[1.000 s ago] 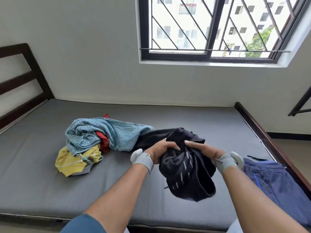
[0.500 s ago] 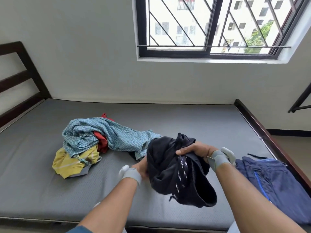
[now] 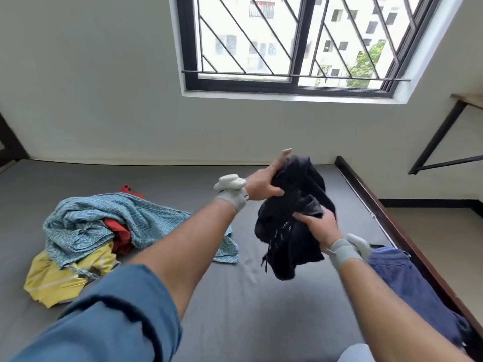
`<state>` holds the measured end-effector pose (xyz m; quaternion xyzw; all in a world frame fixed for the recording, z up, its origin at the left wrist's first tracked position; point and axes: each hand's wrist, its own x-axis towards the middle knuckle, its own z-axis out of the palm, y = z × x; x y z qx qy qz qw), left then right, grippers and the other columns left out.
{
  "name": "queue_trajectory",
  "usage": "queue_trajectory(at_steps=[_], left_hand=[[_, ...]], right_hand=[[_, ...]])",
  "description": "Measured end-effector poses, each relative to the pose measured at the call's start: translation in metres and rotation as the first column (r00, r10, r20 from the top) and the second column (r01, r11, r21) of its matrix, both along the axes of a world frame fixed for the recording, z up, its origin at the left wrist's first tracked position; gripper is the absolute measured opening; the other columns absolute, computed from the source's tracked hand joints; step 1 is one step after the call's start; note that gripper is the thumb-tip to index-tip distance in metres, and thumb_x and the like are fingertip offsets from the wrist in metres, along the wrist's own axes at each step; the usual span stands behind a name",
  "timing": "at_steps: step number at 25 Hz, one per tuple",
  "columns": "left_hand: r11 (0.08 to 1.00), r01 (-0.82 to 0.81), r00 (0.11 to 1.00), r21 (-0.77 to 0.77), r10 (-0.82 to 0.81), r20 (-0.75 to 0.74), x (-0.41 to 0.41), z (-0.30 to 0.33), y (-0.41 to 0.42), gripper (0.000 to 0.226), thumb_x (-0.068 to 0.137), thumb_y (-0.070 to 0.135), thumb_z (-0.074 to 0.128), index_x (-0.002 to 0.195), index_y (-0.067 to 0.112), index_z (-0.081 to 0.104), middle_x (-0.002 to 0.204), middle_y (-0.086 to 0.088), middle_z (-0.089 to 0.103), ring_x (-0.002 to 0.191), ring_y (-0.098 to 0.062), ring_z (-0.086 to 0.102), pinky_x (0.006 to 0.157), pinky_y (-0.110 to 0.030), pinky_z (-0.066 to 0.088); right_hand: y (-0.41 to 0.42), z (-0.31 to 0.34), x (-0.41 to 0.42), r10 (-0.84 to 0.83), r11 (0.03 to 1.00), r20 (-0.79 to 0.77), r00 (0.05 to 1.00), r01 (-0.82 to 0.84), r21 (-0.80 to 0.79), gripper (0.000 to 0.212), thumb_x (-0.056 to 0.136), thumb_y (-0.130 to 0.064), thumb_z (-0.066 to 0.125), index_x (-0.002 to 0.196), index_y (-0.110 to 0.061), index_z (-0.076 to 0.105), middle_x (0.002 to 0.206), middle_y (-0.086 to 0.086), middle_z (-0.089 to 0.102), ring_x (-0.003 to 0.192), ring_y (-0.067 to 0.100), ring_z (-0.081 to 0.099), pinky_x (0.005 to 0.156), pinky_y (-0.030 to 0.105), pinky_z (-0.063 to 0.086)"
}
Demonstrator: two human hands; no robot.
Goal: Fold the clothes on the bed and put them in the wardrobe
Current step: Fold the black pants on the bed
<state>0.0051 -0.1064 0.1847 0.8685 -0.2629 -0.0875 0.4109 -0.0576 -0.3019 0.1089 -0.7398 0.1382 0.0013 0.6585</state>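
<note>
A crumpled black garment [image 3: 287, 231] with small white marks hangs in the air above the grey mattress [image 3: 235, 309]. My left hand [image 3: 264, 184] grips its upper edge, thumb underneath and a finger pointing up. Lower down, my right hand [image 3: 317, 226] holds a bunch of the same cloth. To the left lies a pile: a teal patterned garment [image 3: 109, 220] over a red one [image 3: 120, 233] and a yellow one [image 3: 68, 278]. A blue garment [image 3: 407, 283] lies at the bed's right edge.
The dark wooden bed frame [image 3: 386, 218] runs along the right side, with floor beyond it. A barred window [image 3: 292, 43] sits in the far wall. A black-legged table [image 3: 449, 131] stands at the far right. No wardrobe is in view.
My left hand has risen from below the black garment to its top edge, and my right hand has dropped to its lower middle. The garment is lifted higher and further right.
</note>
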Motion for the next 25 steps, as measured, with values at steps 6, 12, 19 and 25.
queue_trajectory(at_steps=[6,12,19,25], left_hand=[[0.897,-0.185,0.933,0.402,0.288,-0.214,-0.022,-0.154,0.095,0.099,0.082,0.030,0.074,0.154,0.022,0.007,0.146,-0.017,0.044,0.128,-0.028,0.050,0.104,-0.030,0.040],[0.776,-0.135,0.941,0.616,0.295,-0.166,-0.017,-0.226,0.123,0.103,0.079,0.047,0.073,0.154,0.019,0.009,0.158,-0.008,0.021,0.145,-0.029,0.022,0.117,-0.036,0.022],[0.683,-0.029,0.963,0.730,0.215,-0.163,0.046,-0.271,0.095,0.093,0.084,0.041,0.067,0.151,0.042,0.003,0.162,-0.001,-0.005,0.146,-0.041,0.002,0.109,-0.061,0.029],[0.701,-0.252,0.905,0.667,0.415,-0.094,0.077,-0.287,0.148,0.046,0.093,0.009,0.045,0.136,0.024,0.051,0.135,-0.010,0.055,0.121,-0.032,0.053,0.100,-0.042,0.046]], right_hand=[[0.042,-0.095,0.000,-0.109,0.900,-0.151,0.982,0.033,-0.435,0.036,0.075,-0.009,0.067,0.109,-0.014,0.059,0.107,0.013,0.067,0.103,0.034,0.061,0.082,0.031,0.044],[0.079,-0.160,0.013,0.011,0.706,-0.390,0.921,-0.284,-0.649,0.065,0.085,-0.010,0.054,0.145,-0.023,0.033,0.137,0.017,0.043,0.118,0.039,0.052,0.096,0.037,0.042],[0.094,-0.207,0.067,0.068,0.419,-0.596,0.800,-0.565,-0.710,0.064,0.090,-0.014,0.048,0.148,-0.029,0.026,0.147,0.010,0.033,0.121,0.034,0.053,0.097,0.037,0.042],[0.102,-0.235,0.088,0.040,0.268,-0.611,0.790,-0.598,-0.755,0.047,0.092,-0.014,0.042,0.138,-0.020,0.038,0.135,0.016,0.040,0.114,0.041,0.055,0.095,0.039,0.044]])
